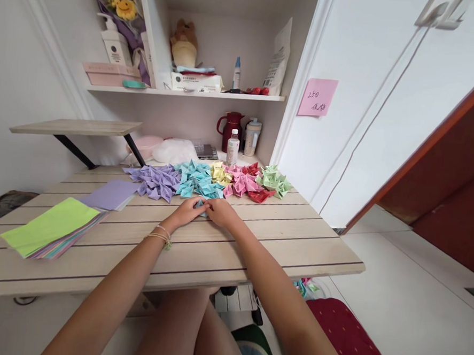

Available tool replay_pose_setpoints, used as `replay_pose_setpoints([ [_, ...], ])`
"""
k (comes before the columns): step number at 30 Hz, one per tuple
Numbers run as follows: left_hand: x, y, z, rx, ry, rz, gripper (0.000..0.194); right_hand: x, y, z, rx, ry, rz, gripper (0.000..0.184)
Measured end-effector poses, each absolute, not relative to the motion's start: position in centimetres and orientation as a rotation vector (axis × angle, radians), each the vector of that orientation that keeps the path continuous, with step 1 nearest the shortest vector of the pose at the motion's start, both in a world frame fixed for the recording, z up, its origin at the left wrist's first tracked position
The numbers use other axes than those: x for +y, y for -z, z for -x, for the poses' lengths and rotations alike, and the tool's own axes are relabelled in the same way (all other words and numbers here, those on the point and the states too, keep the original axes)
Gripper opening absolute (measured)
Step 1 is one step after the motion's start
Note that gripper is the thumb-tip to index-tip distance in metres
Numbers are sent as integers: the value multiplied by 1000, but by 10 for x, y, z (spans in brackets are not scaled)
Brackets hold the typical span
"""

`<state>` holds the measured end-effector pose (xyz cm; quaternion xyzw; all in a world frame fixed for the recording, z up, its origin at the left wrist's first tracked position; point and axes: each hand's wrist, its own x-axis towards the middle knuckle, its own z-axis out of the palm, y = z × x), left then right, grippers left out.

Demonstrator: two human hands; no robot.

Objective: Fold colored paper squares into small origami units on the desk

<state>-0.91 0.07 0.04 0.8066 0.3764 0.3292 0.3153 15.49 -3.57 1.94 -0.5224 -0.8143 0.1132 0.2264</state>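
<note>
Both my hands meet over the middle of the table, closed on a small piece of folded blue paper (200,207). My left hand (187,212) pinches it from the left, a thin bracelet on that wrist. From the other side my right hand (220,211) grips the same piece, its fingers partly hiding it. Just beyond lie heaps of folded paper shapes: purple (159,182), blue (199,179), yellow (220,173), pink (244,183), red (261,195) and light green (275,181).
To the left lie purple paper sheets (109,194) and a stack topped by yellow-green paper (51,225). A raised wooden shelf (75,127) stands at the back left. Behind the heaps are a bottle (233,149), a dark red jug (231,129) and a cup (252,138).
</note>
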Motion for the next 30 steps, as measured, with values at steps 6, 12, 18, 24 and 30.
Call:
replay_pose_setpoints([
  [6, 1, 0, 10, 1004, -866, -2166, 34, -38, -23, -154, -2264, -301, 1474, 29],
  [12, -2, -3, 8, 1009, -873, -2160, 34, -40, -24, -153, -2260, -303, 1511, 30],
  [18, -5, -7, 6, 1002, -841, -2145, 34, -41, -24, -153, -2256, -303, 1534, 31],
  [24, -8, -12, 4, 991, -840, -2108, 36, -43, -25, -152, -2256, -295, 1549, 30],
  [30, 1, -6, 7, 1026, -809, -2154, 35, -41, -24, -154, -2256, -278, 1508, 28],
])
